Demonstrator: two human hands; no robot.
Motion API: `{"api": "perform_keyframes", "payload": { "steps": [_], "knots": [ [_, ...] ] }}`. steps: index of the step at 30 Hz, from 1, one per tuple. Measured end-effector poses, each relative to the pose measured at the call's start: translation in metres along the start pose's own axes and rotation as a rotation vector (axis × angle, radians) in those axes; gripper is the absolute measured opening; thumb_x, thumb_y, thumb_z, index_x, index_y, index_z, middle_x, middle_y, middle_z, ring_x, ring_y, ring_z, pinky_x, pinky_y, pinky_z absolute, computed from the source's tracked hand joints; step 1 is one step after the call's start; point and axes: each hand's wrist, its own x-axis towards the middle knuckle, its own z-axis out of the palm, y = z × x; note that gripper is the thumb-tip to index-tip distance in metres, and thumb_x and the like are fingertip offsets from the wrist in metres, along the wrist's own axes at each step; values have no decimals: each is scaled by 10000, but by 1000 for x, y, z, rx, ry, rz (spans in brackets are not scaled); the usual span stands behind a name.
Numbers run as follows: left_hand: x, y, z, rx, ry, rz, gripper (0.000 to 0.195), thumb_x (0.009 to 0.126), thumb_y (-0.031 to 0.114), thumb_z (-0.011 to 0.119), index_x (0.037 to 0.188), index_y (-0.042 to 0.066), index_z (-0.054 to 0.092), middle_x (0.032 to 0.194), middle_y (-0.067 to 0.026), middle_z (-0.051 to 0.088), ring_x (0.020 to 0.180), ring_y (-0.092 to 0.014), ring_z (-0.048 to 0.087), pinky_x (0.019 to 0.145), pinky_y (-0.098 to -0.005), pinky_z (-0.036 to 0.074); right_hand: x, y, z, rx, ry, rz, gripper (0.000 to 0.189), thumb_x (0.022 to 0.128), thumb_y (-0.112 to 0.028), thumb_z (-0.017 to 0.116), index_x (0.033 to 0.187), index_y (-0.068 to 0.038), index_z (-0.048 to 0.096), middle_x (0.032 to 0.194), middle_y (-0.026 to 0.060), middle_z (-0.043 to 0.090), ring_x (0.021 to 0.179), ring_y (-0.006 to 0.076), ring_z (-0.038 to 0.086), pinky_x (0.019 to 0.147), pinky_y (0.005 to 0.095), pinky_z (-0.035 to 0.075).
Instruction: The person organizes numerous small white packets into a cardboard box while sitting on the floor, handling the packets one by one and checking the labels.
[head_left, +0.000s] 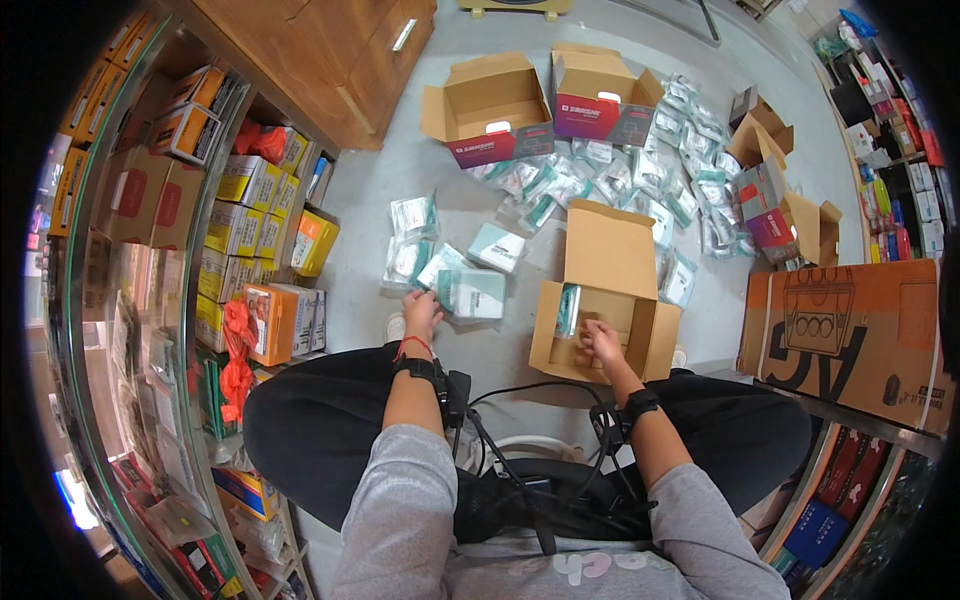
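Note:
My left hand (421, 311) is at the near edge of a small group of sealed plastic packets, its fingertips by a white-and-teal packet (442, 266). Whether the fingers pinch it I cannot tell. Just right of that hand lies a thicker packet (480, 295), with another boxed packet (497, 247) behind. My right hand (602, 343) reaches into an open cardboard box (609, 244), fingers loosely bent and nothing visible in them. Inside, one packet (568, 311) stands on edge against the left wall.
Two open printed boxes (495, 105) (600, 112) sit farther off, beside a heap of packets (615, 176). More opened boxes (772, 217) lie to the right, near a large carton (844, 330). A stocked glass-fronted shelf (247, 225) runs along the left. Cables (525, 386) link my wrists.

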Motion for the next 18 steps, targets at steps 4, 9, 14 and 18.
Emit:
{"api": "perform_keyframes", "payload": {
  "steps": [4,9,14,18],
  "knots": [
    [-10,11,4,-60,-96,23,361,735,179,502,1058,92,366,841,6,484,677,-83,456,557,-247,398,-6,-3,8,-24,4,-2,251,797,-255,443,953,-62,473,831,2,479,594,78,438,488,201,370],
    [-7,16,19,33,-114,123,168,734,236,540,808,92,498,648,37,483,519,-48,420,406,-187,330,-2,3,4,-12,-42,18,267,800,-252,440,980,-56,463,802,1,467,585,76,425,484,200,370],
    [-6,16,25,10,-93,114,151,700,164,575,740,27,525,601,2,497,480,-62,425,404,-187,337,-1,5,1,-4,-8,-23,265,800,-247,440,984,-58,457,797,-1,465,592,83,434,477,199,362],
    [6,12,25,109,-62,271,184,740,241,529,634,98,483,540,37,434,404,-57,363,338,-196,255,1,4,1,7,-28,-23,265,798,-238,439,987,-54,457,778,-5,467,575,85,432,473,200,360]
  ]
}}
